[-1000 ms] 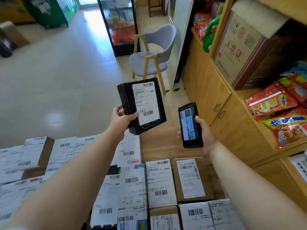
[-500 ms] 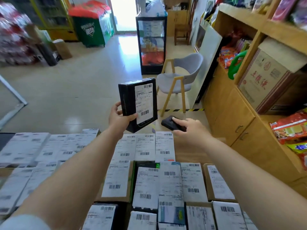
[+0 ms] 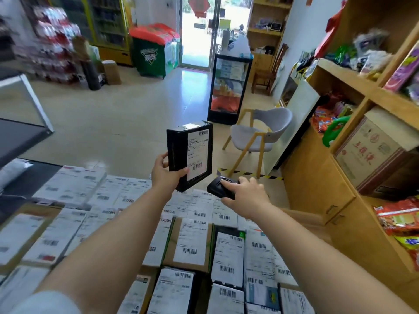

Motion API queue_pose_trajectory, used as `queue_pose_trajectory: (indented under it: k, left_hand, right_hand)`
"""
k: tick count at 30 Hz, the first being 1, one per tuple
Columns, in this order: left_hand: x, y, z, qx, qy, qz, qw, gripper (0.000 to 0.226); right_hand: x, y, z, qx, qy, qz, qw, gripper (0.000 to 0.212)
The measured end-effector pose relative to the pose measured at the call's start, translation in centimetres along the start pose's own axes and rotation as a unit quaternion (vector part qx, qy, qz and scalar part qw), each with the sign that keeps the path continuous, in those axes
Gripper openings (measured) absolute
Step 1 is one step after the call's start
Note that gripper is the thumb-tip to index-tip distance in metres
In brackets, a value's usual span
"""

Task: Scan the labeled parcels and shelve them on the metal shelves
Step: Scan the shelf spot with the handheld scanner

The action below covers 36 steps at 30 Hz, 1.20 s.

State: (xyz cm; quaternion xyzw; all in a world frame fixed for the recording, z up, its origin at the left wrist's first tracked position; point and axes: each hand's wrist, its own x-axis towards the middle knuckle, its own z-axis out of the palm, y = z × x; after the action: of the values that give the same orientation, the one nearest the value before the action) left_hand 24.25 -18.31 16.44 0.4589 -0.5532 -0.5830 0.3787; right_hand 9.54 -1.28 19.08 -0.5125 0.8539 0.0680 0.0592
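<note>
Daylight pours through a glass door [image 3: 196, 30] onto the glossy beige tiled floor [image 3: 118, 118]. A grey shell chair with pale wooden legs [image 3: 260, 134] stands beside tall wooden shelving [image 3: 353, 80], near a black glass-fronted display cabinet [image 3: 229, 87] and a green chest freezer [image 3: 152, 55].

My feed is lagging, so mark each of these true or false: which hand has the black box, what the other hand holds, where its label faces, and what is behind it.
1. The left hand holds the black box. True.
2. The right hand is empty. False: it grips a black scanner.
3. The box's white label faces the camera. True.
4. The box lies flat on the parcels. False: it is held upright above them.
5. A grey chair stands behind the box. True.
</note>
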Motion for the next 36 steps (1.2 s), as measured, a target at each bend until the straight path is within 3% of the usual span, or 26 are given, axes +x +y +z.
queue_pose_trajectory:
  k: [11, 20, 25, 29, 33, 36]
  left_hand:
    - [1.2, -0.5, -8.0, -0.009, 0.032, -0.017, 0.999, 0.073]
    - [-1.2, -2.2, -17.3, -0.091, 0.107, -0.140, 0.980, 0.068]
    - [-6.5, -4.3, -22.5, -0.081, 0.165, -0.183, 0.966, 0.080]
    - [-12.9, -5.1, -26.4, -0.077, 0.239, -0.209, 0.945, 0.063]
    - [-18.7, -6.5, -32.1, -0.083, 0.322, -0.209, 0.920, 0.081]
    - [-23.3, -6.8, -37.1, -0.131, 0.385, -0.211, 0.889, 0.065]
  right_hand:
    - [0.9, -6.5, -1.1, 0.107, 0.041, 0.004, 0.993, 0.063]
    - [3.3, -13.4, -0.6, 0.300, 0.083, -0.039, 0.950, 0.074]
    - [1.9, -17.2, 1.1, 0.353, 0.049, -0.108, 0.928, 0.073]
    - [-0.9, -21.4, 2.8, 0.341, 0.008, -0.186, 0.922, 0.074]
    - [-4.4, -27.6, 3.7, 0.322, -0.035, -0.263, 0.909, 0.077]
    - [-7.5, -33.5, 3.2, 0.302, -0.052, -0.325, 0.895, 0.077]
